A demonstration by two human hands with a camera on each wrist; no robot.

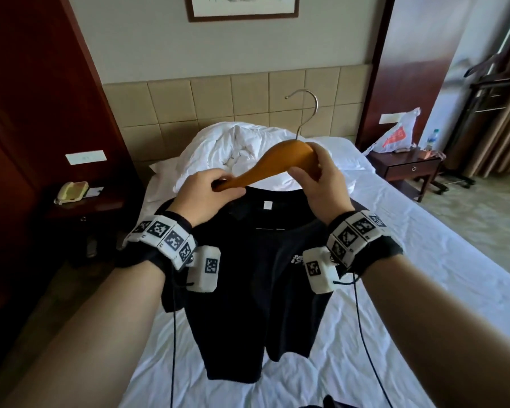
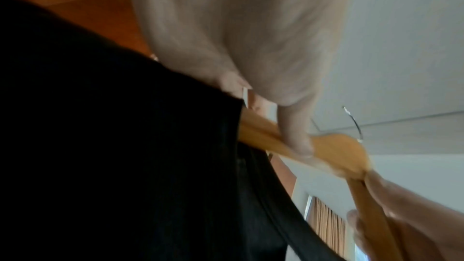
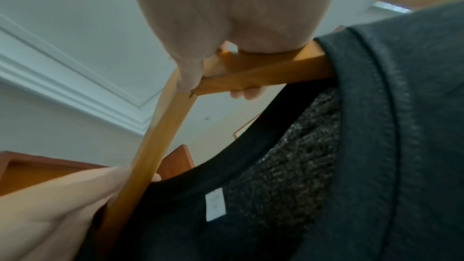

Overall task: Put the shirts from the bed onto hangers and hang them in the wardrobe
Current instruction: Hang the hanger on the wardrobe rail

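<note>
A wooden hanger (image 1: 277,163) with a metal hook (image 1: 306,113) is held up over the bed in both hands. My left hand (image 1: 218,184) grips the end of its left arm at the collar of a black shirt (image 1: 248,290). My right hand (image 1: 306,172) grips the hanger by its middle. In the right wrist view the hanger (image 3: 155,136) has one arm inside the shoulder of the shirt (image 3: 376,146). Its other arm runs down to the left hand (image 3: 50,205) at the neck opening. In the left wrist view a finger presses on the hanger (image 2: 336,154) beside the shirt (image 2: 125,146).
The shirt hangs down onto the white bed sheet (image 1: 395,260). A crumpled white duvet (image 1: 233,151) lies at the headboard. A nightstand (image 1: 407,169) with a plastic bag (image 1: 398,134) and a bottle (image 1: 432,139) stands on the right. A telephone (image 1: 71,191) sits at the left by dark wood panels (image 1: 27,113).
</note>
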